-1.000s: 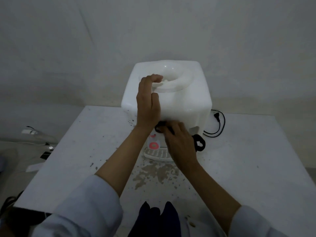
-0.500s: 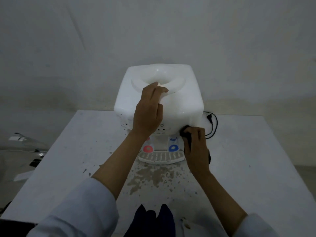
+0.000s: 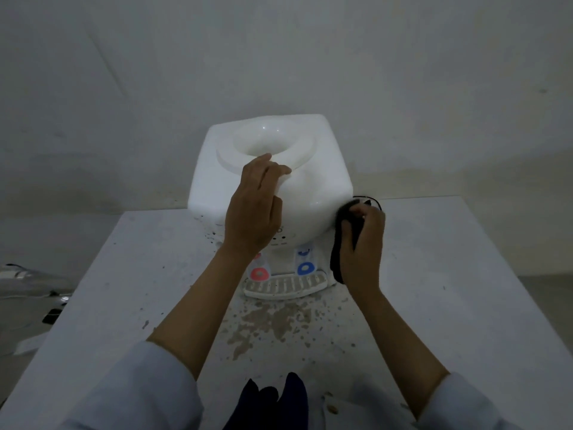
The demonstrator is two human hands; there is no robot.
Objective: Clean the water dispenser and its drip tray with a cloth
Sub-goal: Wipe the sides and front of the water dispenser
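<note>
A pale, stained tabletop (image 3: 449, 274) carries a white water dispenser (image 3: 316, 187), which stands at its far edge against a bare wall (image 3: 279, 57). The dispenser's top has a round sunken well, with no bottle seated in it. In front of the dispenser, brown blotches and specks (image 3: 269, 321) mark the tabletop.

The left hand (image 3: 252, 209) lies flat on the dispenser's front upper face, its fingers (image 3: 263, 164) loose and stretched up to the rim of the well, gripping nothing. The right hand (image 3: 362, 243) is at the dispenser's right front corner, its fingers curled tightly around a dark cloth (image 3: 336, 259) pressed against the white casing there; part of the cloth hangs down beside the dispenser's base.

At the foot of the dispenser, the slotted drip tray (image 3: 285, 287) sits on the tabletop, just left of the right hand. Above the tray are a red tap (image 3: 259, 273) and a blue tap (image 3: 305, 268). A black cord (image 3: 373, 202) loops behind the dispenser's right side. Light sleeves cover both forearms near the bottom edge.
</note>
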